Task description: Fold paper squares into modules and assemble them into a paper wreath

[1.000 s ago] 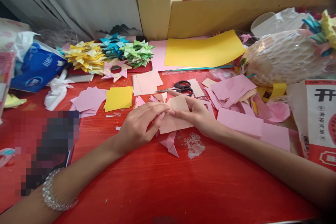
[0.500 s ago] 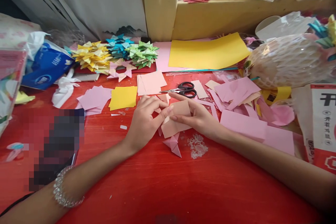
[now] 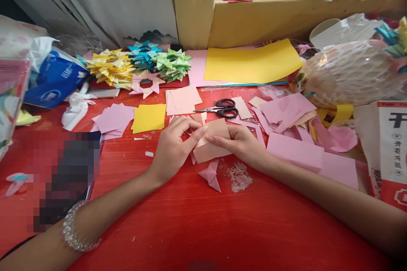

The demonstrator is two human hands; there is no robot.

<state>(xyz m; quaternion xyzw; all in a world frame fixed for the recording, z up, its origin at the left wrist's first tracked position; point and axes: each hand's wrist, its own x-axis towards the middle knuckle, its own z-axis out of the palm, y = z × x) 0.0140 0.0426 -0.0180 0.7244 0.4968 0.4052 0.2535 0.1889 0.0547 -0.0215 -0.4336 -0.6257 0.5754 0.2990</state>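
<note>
Both hands hold one creased, peach-coloured piece of paper above the red table. My left hand is closed on its left edge, thumb on top. My right hand pinches the right side between thumb and fingers. Just below the paper lies a pink folded origami piece, pointed at its ends. Beside that is a small heap of clear bits, perhaps tiny elastic bands. Behind the hands rest black-handled scissors, blades slightly apart.
Pink squares, yellow squares and peach squares lie behind the hands. Yellow, blue and green folded-paper clusters stand at the back. Pink paper scraps cover the right. A blue tissue pack is at left.
My right index finger has drawn back from above the paper and curled behind it. The paper has tilted slightly. Both hands keep their hold on it.
</note>
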